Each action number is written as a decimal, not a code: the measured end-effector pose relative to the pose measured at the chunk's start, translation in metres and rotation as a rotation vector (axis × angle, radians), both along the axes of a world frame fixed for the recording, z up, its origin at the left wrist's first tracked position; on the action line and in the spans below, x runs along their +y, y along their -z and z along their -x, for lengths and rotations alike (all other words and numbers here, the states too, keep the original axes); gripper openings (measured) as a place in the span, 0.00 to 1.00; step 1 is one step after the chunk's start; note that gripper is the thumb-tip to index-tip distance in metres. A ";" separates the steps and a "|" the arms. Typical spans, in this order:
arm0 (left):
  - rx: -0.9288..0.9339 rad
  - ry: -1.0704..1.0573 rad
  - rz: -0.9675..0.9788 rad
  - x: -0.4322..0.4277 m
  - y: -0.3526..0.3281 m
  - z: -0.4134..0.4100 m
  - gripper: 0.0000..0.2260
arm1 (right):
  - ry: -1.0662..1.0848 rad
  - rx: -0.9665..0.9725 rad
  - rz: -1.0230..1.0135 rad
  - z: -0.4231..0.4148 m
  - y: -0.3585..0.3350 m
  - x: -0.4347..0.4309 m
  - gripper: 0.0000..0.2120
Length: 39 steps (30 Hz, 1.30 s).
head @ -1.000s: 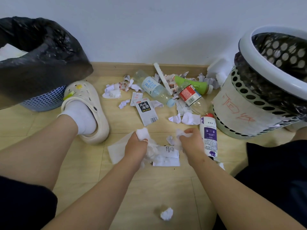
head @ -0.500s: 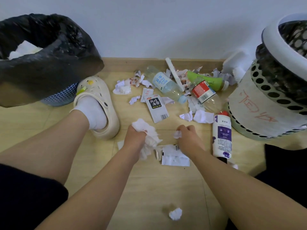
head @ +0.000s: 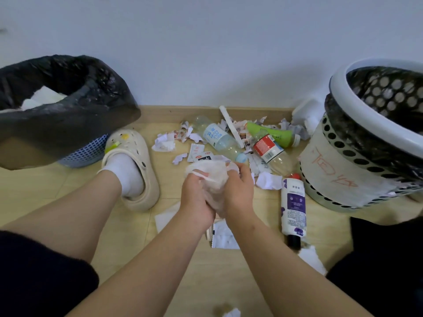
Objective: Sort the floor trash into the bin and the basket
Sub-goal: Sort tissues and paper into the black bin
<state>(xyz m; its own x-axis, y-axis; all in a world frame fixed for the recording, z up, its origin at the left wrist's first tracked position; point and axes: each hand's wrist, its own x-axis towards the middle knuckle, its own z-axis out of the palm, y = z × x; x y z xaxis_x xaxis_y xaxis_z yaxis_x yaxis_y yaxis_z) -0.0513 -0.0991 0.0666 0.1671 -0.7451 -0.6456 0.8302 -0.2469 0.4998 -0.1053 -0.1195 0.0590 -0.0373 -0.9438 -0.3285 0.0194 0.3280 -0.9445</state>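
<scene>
Head cam: L hand (head: 196, 200) & R hand (head: 239, 191) fingers (head: 241, 173) clamped on tissue wad (head: 211, 177); bagged basket (head: 87, 152) holds white paper (head: 43, 98).

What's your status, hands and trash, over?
Left hand and right hand both gripping one white tissue wad. Plastic bottles, paper scraps on floor ahead. Nothing between hands and black-bagged bin or white basket.

Diffuse, even indoor light; soft shadows lay on the wall (head: 263, 88) above the baseboard (head: 183, 110). Wide-angle distortion bowed the frame edges, and motion blur smeared the tissue wad (head: 212, 177).
</scene>
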 end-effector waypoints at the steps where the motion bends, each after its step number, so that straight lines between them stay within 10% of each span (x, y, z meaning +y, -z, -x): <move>1: 0.070 -0.002 0.059 0.002 -0.010 0.003 0.16 | 0.004 -0.009 0.014 -0.004 -0.006 0.003 0.06; 8: 0.009 0.004 0.047 0.021 -0.056 0.018 0.16 | -0.170 -0.018 0.142 0.007 -0.057 0.036 0.23; 19: -0.353 -0.375 0.040 0.026 -0.141 -0.076 0.08 | -0.267 -0.235 0.216 -0.075 -0.131 0.056 0.17; 24: -0.167 -0.311 0.232 0.055 -0.158 -0.113 0.08 | -0.278 -0.252 0.228 -0.128 -0.150 0.056 0.14; 39: -1.213 -0.254 -0.186 0.021 -0.152 -0.287 0.11 | -0.761 -0.043 0.290 -0.262 -0.135 -0.003 0.15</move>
<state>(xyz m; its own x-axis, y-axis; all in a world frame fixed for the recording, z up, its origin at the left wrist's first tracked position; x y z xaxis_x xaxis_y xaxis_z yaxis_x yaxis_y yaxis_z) 0.2359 -0.0786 0.2185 0.8521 -0.5190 -0.0669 -0.1059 -0.2961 0.9493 0.1570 -0.1228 0.1940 0.6558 -0.7531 -0.0533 -0.0716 0.0082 -0.9974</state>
